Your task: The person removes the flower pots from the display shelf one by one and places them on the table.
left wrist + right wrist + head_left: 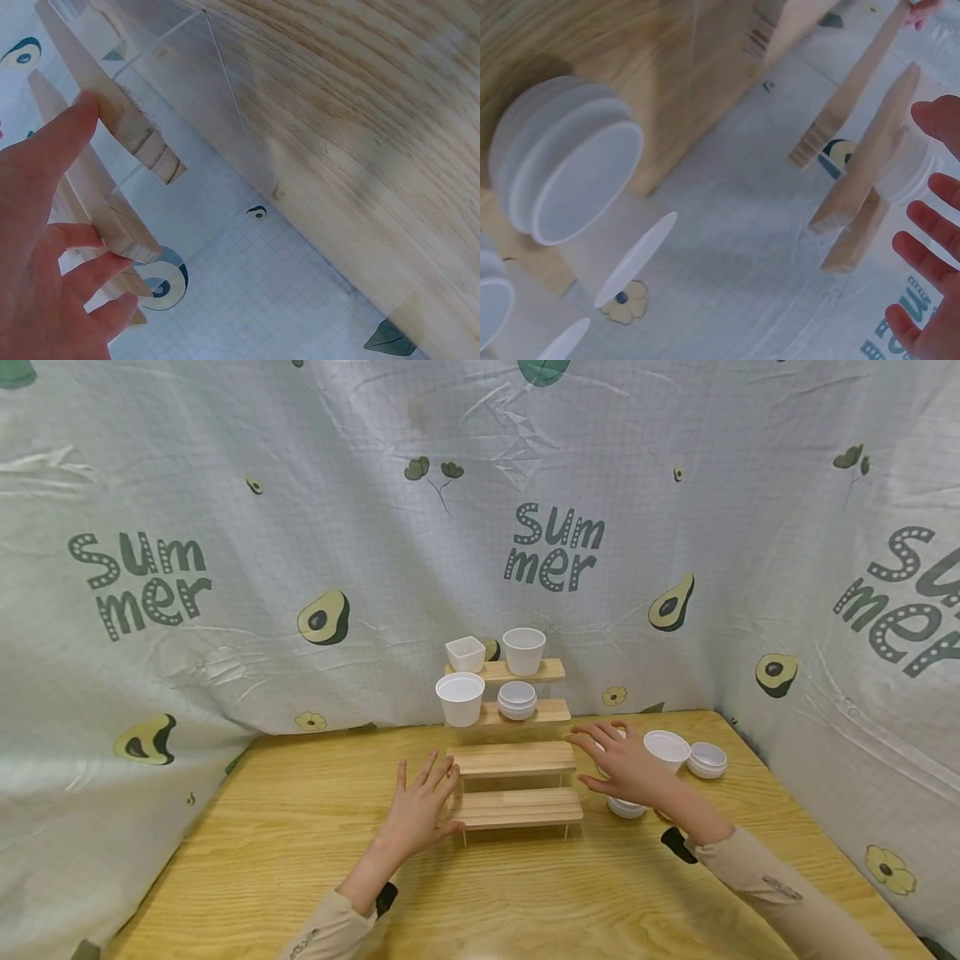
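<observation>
A four-step wooden display shelf (517,810) stands in the middle of the table. My left hand (418,814) is spread at its left side; in the left wrist view, the thumb lies against one board (124,124) and the fingertips at the end of another board (131,238). To the right of the shelf, my right hand (630,768) hovers with loosely spread fingers and nothing in them. It partly hides several white pots, among them a ribbed round pot (536,161). On the upper steps sit a square pot (466,655), two tapered pots (523,653) and a ribbed pot (517,702).
At the right of the table (300,827) stand a wide-mouthed white pot (666,747) and a ribbed white pot (707,761). A printed cloth (420,568) hangs behind the table and along its sides.
</observation>
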The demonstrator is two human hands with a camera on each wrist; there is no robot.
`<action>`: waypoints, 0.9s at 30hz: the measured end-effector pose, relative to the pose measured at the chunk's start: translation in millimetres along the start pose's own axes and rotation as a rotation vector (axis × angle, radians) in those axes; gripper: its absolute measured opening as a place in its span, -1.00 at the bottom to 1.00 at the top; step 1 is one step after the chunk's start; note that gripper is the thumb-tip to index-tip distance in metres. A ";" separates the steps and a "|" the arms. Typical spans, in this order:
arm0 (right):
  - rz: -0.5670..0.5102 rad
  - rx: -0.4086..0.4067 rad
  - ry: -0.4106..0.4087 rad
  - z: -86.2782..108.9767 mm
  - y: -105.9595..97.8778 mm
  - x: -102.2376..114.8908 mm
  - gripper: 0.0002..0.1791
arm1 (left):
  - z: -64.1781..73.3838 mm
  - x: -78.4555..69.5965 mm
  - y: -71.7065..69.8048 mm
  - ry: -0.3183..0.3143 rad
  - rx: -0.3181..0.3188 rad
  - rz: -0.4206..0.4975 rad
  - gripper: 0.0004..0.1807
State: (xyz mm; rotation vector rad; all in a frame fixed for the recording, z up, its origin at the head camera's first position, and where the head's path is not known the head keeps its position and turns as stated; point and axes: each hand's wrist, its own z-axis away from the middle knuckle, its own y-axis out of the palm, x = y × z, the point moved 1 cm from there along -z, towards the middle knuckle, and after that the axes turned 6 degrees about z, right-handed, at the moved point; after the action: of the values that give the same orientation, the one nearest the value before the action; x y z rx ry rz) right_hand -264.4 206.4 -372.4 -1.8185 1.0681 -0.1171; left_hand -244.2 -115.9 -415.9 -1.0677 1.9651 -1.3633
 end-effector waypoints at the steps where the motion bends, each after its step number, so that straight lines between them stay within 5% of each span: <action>1: 0.001 -0.011 -0.004 -2.4 -0.1 0.8 -0.33 | -0.2 0.0 -0.2 0.001 -0.001 -0.004 -0.12; 27: 0.030 -0.107 0.021 -68.6 12.1 13.4 -0.34 | -0.6 -1.1 0.6 -0.017 0.017 -0.006 -0.12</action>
State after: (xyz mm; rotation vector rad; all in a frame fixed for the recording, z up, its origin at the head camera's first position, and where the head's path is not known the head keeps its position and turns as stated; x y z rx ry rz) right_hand -298.4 147.7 -351.7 -1.8992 1.1348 -0.0619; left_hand -244.3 -114.5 -416.3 -1.0749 1.9364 -1.3681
